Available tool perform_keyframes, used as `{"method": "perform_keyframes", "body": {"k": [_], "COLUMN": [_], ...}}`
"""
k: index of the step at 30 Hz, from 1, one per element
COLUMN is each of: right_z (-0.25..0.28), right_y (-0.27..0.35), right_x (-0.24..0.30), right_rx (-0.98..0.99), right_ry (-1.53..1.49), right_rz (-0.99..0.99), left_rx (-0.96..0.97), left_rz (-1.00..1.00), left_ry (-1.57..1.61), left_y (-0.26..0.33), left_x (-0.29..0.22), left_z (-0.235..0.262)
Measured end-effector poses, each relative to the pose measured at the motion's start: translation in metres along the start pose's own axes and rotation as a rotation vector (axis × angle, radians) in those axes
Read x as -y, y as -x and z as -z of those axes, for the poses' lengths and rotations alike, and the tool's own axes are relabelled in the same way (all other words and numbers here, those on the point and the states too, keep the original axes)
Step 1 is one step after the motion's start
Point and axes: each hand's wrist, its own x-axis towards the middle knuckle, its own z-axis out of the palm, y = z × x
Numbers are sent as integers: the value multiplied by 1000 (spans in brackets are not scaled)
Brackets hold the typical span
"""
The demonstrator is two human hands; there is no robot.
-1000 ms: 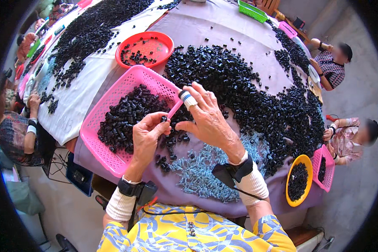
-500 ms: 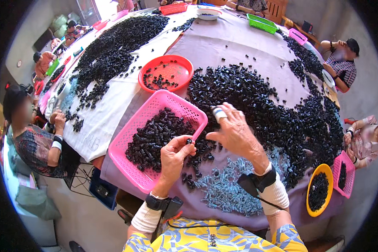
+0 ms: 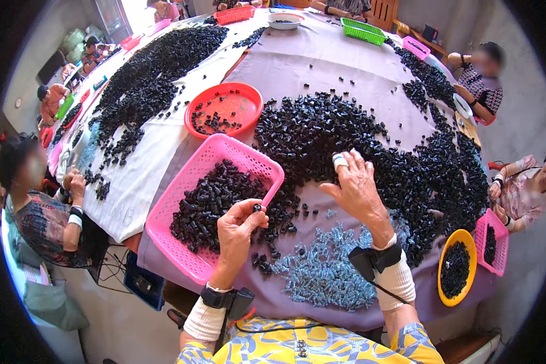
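My left hand (image 3: 235, 230) is closed in a pinch over the right side of a pink plastic basket (image 3: 276, 183). Between its thumb and fingers sits a small round black plastic part (image 3: 257, 208), its end facing up. Many black plastic pieces (image 3: 206, 203) fill the basket. With its fingers stretched and thumb apart, my right hand (image 3: 359, 191) lies over the near edge of a large heap of black plastic parts (image 3: 321, 130); nothing shows in its grasp. White tape wraps one of its fingers. Just below it, small bluish metal springs (image 3: 327, 267) form a spread pile.
A red round tray (image 3: 239, 109) with scattered black parts stands beyond the basket. At the right are a yellow bowl (image 3: 441, 285) and a pink basket (image 3: 500, 258). A long black heap (image 3: 158, 67) covers the white cloth at left. Other people sit around the table.
My right hand has moved rightward along the near edge of the heap. My left hand keeps its pinch on the black part by the basket. The whole view has shifted slightly.
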Motion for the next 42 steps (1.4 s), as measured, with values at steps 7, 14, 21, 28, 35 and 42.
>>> {"method": "perform_keyframes", "body": {"k": [7, 14, 21, 28, 35, 42], "right_z": [12, 9, -12, -55, -88, -75], "right_y": [-10, -3, 9, 38, 43, 43], "right_x": [31, -12, -12, -12, -11, -15], "right_rx": [-142, 31, 143, 182, 63, 38], "right_ry": [-331, -13, -326, -192, -109, -330], "right_rz": [296, 91, 240, 254, 325, 231], "left_rx": [4, 17, 21, 28, 63, 46], "left_rz": [23, -43, -30, -40, -29, -36], "left_ry": [-54, -31, -16, -35, -40, -76], "left_y": [3, -7, -4, 0, -5, -5], "left_x": [-4, 1, 4, 4, 5, 1], "left_z": [-2, 1, 0, 1, -3, -6]}}
